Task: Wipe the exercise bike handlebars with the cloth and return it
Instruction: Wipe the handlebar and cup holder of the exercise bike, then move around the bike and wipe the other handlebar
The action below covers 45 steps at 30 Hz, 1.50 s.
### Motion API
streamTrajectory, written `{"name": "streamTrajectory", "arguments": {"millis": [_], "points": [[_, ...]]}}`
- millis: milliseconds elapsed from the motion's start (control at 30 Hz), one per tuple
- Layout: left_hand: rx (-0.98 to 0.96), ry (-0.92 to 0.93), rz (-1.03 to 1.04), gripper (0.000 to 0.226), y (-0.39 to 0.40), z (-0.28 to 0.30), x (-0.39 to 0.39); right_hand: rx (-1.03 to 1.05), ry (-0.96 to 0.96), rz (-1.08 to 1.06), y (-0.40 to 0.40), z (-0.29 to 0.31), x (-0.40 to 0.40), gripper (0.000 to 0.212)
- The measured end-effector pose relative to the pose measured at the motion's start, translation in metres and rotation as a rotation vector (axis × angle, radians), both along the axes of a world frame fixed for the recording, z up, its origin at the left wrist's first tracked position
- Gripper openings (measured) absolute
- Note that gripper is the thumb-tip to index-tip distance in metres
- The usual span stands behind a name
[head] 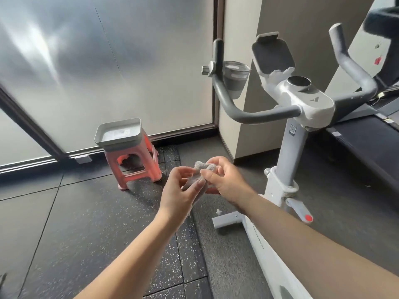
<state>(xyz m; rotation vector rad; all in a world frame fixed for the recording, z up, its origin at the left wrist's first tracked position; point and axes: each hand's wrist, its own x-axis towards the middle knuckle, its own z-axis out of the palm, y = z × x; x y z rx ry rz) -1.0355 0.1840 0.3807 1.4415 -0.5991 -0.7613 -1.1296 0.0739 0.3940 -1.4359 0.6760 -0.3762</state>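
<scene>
A small grey cloth (198, 177) is bunched between both of my hands, low in the middle of the view. My left hand (180, 194) pinches its lower edge and my right hand (224, 180) grips its upper part. The white exercise bike (296, 134) stands to the right. Its dark grey handlebars (235, 108) curve up on the left and on the right (354, 67), well above my hands. Between the two bars sits a tablet holder (272, 55).
A pink plastic stool (135, 167) with a grey tray (118, 135) on top stands left of the bike by the frosted glass wall. A grey cup (234, 80) hangs on the left bar. A treadmill (367, 134) lies beyond the bike. The floor is dark speckled rubber.
</scene>
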Motion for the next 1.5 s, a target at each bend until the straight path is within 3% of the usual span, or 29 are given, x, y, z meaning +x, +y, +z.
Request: {"name": "streamTrajectory", "arguments": {"millis": [133, 300, 400, 567, 667, 733, 1000, 1300, 1500], "points": [[0.020, -0.086, -0.082, 0.060, 0.008, -0.006, -0.003, 0.045, -0.058, 0.008, 0.014, 0.003, -0.003, 0.016], [0.034, -0.154, -0.134, 0.046, 0.021, -0.013, -0.019, -0.062, -0.067, -0.010, 0.030, 0.000, -0.008, 0.016], [0.144, -0.281, -0.047, 0.043, 0.034, -0.019, -0.025, -0.275, 0.060, -0.012, 0.039, -0.014, -0.020, 0.023], [0.311, -0.566, 0.015, 0.056, 0.071, -0.038, -0.036, -0.538, 0.279, 0.015, 0.058, -0.034, -0.062, 0.041], [0.465, -0.743, 0.003, 0.038, 0.107, -0.047, -0.053, -0.706, 0.406, 0.101, 0.074, -0.048, -0.093, 0.047], [0.549, -0.843, -0.007, 0.031, 0.127, -0.049, -0.062, -0.762, 0.508, 0.140, 0.082, -0.058, -0.107, 0.050], [0.849, -1.123, -0.161, 0.041, 0.197, -0.056, -0.093, -0.918, 0.721, 0.246, 0.137, -0.080, -0.163, 0.057], [0.853, -1.166, -0.392, 0.058, 0.257, -0.053, -0.122, -0.888, 0.870, 0.121, 0.211, -0.086, -0.228, 0.058], [0.675, -1.199, -0.493, 0.054, 0.310, -0.054, -0.150, -0.872, 0.888, -0.001, 0.288, -0.084, -0.262, 0.054]]}}
